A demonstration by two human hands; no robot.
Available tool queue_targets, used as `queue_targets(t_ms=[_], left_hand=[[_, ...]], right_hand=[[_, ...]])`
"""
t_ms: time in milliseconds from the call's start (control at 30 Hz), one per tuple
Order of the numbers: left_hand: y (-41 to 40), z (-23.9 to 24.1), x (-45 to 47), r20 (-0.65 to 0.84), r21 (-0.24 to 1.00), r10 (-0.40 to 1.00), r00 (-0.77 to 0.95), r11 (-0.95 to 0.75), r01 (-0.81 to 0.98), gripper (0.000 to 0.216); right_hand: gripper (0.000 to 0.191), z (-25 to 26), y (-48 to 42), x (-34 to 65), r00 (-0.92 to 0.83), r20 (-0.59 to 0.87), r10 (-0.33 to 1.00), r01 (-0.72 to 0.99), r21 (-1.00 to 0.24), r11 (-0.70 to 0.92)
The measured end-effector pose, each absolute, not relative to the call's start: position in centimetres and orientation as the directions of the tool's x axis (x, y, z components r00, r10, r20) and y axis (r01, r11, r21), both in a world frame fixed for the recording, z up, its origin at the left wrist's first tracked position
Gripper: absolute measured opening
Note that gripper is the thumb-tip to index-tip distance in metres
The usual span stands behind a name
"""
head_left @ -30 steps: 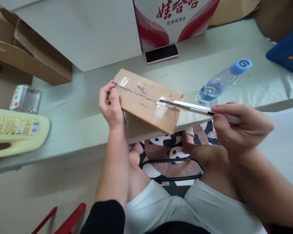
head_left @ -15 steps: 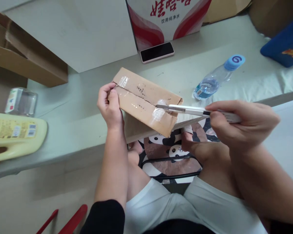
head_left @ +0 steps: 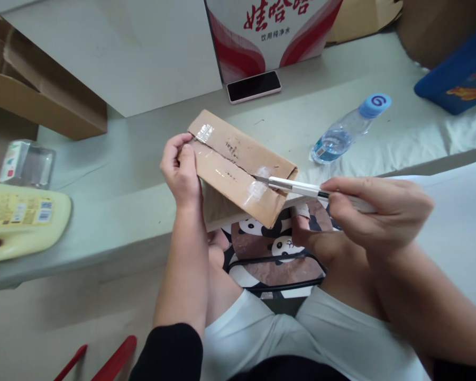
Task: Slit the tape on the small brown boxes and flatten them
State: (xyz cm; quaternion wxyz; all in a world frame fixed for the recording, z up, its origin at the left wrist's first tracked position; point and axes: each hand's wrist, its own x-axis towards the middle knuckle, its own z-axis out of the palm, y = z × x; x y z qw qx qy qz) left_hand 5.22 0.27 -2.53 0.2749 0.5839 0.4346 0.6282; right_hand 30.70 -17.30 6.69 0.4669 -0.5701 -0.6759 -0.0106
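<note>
A small brown cardboard box (head_left: pixel 234 159) is tilted over the front edge of the table, with a seam along its top and clear tape at both ends. My left hand (head_left: pixel 181 166) grips its left end, thumb on top. In my right hand (head_left: pixel 381 209) is a white utility knife (head_left: pixel 301 188), held like a pencil with the fingers closed round its handle. The blade meets the box at the seam, beside the tape at the right end. How deep the tip goes I cannot tell.
Behind the box lies a phone (head_left: pixel 254 86) before a red and white carton (head_left: pixel 277 37). A water bottle (head_left: pixel 341 132) stands to the right, near a blue container (head_left: pixel 456 79). At left are a yellow jug (head_left: pixel 27 222), a clear plastic box (head_left: pixel 29 164) and an open cardboard box (head_left: pixel 63 106).
My right hand and the knife have shifted left and slightly down, the blade still at the seam. The box and my left hand have moved slightly right.
</note>
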Motion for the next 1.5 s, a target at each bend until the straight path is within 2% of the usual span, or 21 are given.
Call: queue_targets(t_ms=[133,367,567,667,767,867,967,1100,1267,1500], left_hand=[[0.1,-2.2,5.4,0.49,0.87,0.855,-0.172,-0.466,0.164,0.019],[-0.1,-2.1,5.8,0.457,0.888,0.871,-0.181,-0.434,0.155,0.022],[-0.4,-2.1,6.0,0.451,0.891,0.876,-0.169,-0.432,0.136,0.022],[-0.5,-2.1,6.2,0.459,0.888,0.872,-0.17,-0.444,0.124,0.021],[-0.5,-2.0,6.3,0.473,0.88,0.864,-0.172,-0.455,0.136,0.021],[-0.4,-2.1,6.3,0.467,0.883,0.869,-0.165,-0.448,0.141,0.024],[-0.1,-2.5,6.0,0.455,0.89,0.875,-0.167,-0.437,0.132,0.027],[0.2,-2.9,5.6,0.447,0.893,0.88,-0.161,-0.428,0.141,0.03],[-0.2,-2.4,6.0,0.471,0.882,0.869,-0.15,-0.457,0.119,0.026],[-0.5,-2.0,6.5,0.481,0.876,0.87,-0.111,-0.471,0.106,0.025]], right_hand=[[0.023,6.9,-17.8,31.2,0.097,0.63,0.771,0.775,-0.534,0.339],[0.019,7.1,-17.9,31.1,-0.008,0.672,0.741,0.79,-0.45,0.416],[0.021,7.9,-18.1,31.0,0.084,0.621,0.78,0.746,-0.557,0.364],[0.013,7.5,-18.2,31.1,0.107,0.589,0.801,0.625,-0.666,0.406],[0.004,5.9,-18.0,30.7,0.153,0.577,0.803,0.398,-0.779,0.484],[0.013,4.3,-17.2,30.1,0.19,0.542,0.818,0.241,-0.834,0.497],[0.011,4.0,-16.1,29.3,0.179,0.563,0.807,0.334,-0.806,0.488],[0.021,4.4,-14.9,28.7,0.046,0.527,0.848,0.516,-0.74,0.432],[0.028,4.3,-15.1,28.7,0.104,0.471,0.876,0.45,-0.808,0.381],[0.026,3.7,-15.3,28.9,0.214,0.62,0.755,0.507,-0.731,0.457]])
